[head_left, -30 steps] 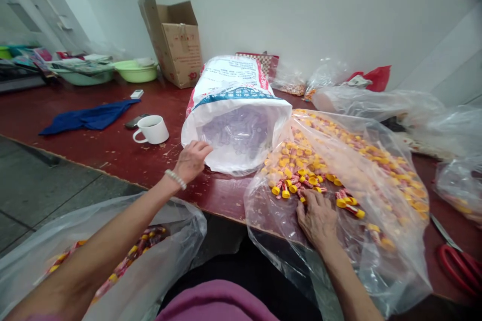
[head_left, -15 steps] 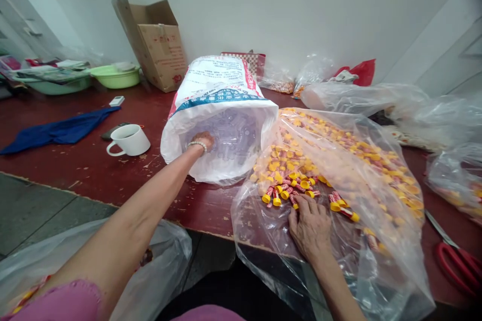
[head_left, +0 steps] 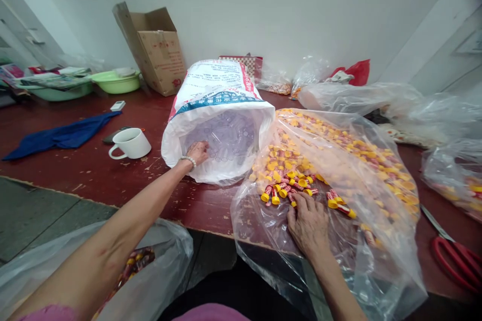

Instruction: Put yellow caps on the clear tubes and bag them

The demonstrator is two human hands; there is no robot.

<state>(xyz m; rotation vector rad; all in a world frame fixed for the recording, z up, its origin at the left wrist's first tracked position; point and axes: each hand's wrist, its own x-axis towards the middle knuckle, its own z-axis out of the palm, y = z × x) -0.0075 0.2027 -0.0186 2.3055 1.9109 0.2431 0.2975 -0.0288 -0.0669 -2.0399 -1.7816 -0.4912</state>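
My left hand [head_left: 198, 152], with a beaded bracelet at the wrist, is inside the mouth of a white woven sack [head_left: 220, 80] lying on its side. Its fingers are curled near clear plastic pieces [head_left: 231, 135]; whatever they hold is too small to make out. My right hand [head_left: 309, 220] rests palm down with fingers spread on a clear plastic bag [head_left: 263, 230]. Just beyond its fingertips lie small red-and-white patterned pieces with yellow caps [head_left: 276, 193], spilling from the bag's opening.
A white mug [head_left: 131, 143] and blue cloth [head_left: 62, 135] are on the left. Behind stand a cardboard box [head_left: 163, 57] and green basin [head_left: 116, 82]. Red-handled scissors [head_left: 454, 256] lie at the right. Another plastic bag [head_left: 165, 256] hangs below the table's front edge.
My left hand has drawn back slightly toward the sack's near left rim. My right hand has stayed in nearly the same place. The view has shifted a little.
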